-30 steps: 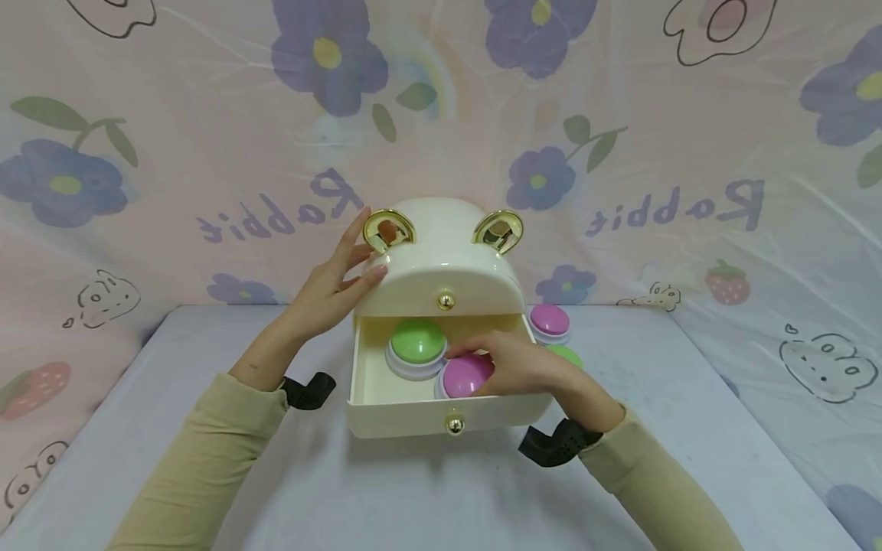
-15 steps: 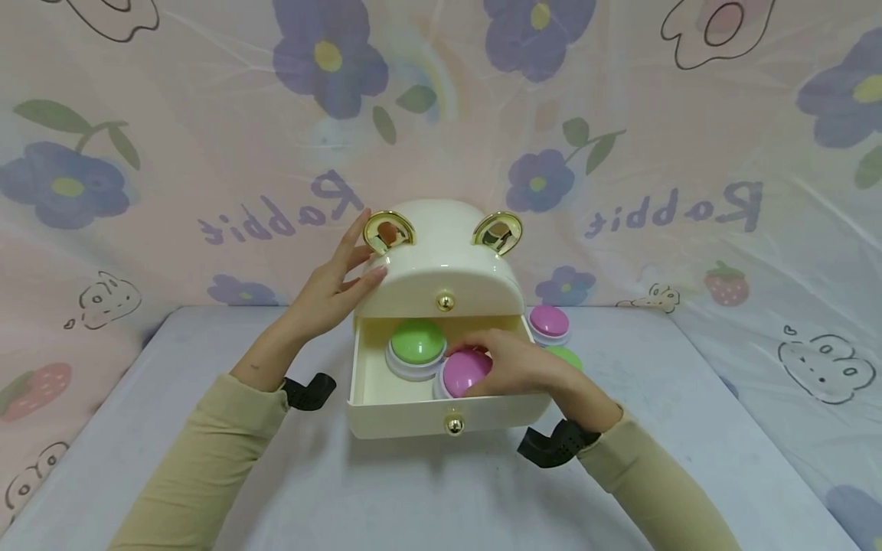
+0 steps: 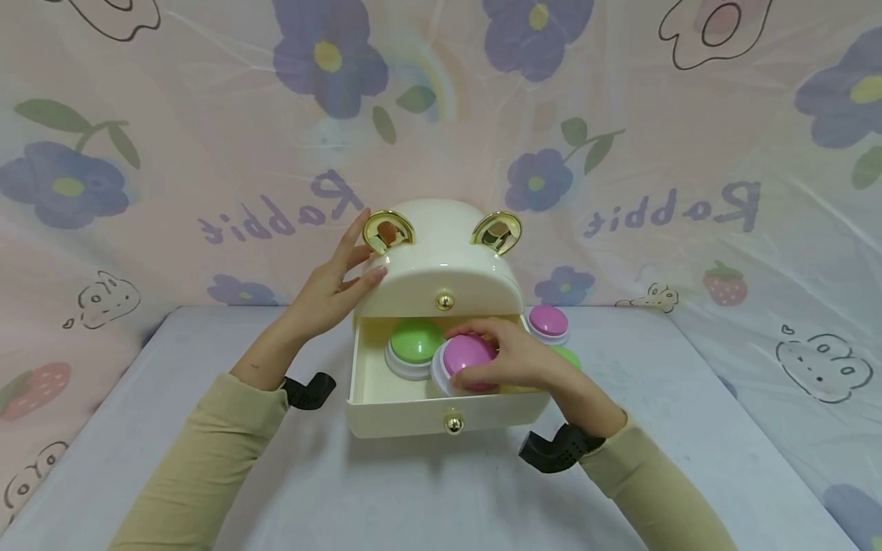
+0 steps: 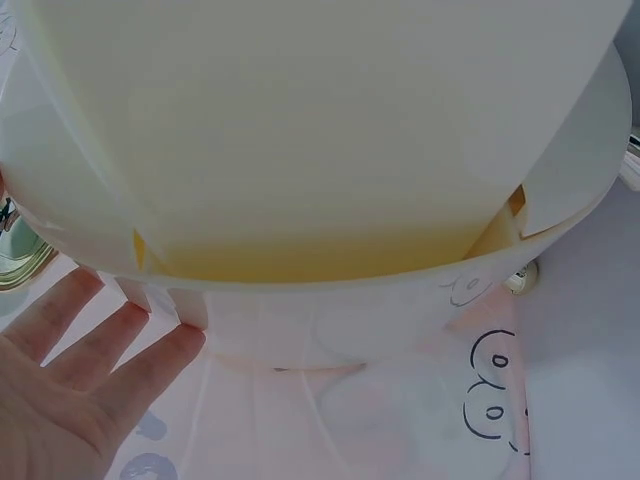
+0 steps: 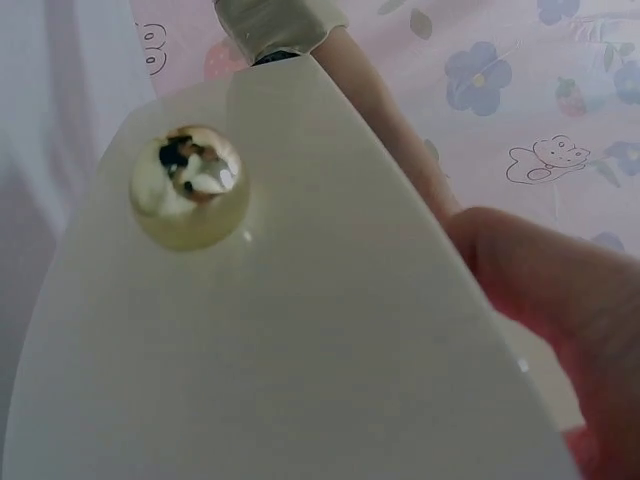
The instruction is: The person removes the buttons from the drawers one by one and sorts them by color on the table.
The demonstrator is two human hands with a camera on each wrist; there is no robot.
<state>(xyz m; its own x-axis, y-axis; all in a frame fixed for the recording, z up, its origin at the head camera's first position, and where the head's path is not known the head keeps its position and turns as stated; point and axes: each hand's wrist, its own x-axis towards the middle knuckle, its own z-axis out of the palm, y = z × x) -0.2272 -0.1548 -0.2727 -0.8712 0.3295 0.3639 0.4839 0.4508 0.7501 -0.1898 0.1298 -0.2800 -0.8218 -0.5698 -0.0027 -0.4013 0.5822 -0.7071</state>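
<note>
A glossy white plastic box with a domed top (image 3: 444, 249) stands toward the far side of a table covered in pale cloth (image 3: 344, 490). Its left gold ear (image 3: 390, 231) and right gold ear (image 3: 498, 233) flank the dome, and a round gold upper knob (image 3: 445, 301) sits on the front below them. A white drawer (image 3: 400, 418) with a gold lower knob (image 3: 453, 425) is pulled out toward the near side. The person's right hand (image 3: 515, 352) reaches in from the right and grips a round pink-purple button on a white base (image 3: 468, 353), thumb on the near side and fingers on the far side. This button is at the right of a round green button on a white base (image 3: 416, 341) in the drawer; whether its base touches the drawer floor cannot be told. The left hand (image 3: 331, 291) rests against the left of the dome and its ear, fingers spread wide. Outside, right of the box, are a second pink button (image 3: 548, 321) and, nearer, a second green button (image 3: 568, 355), partly hidden by the right hand and wrist.
</note>
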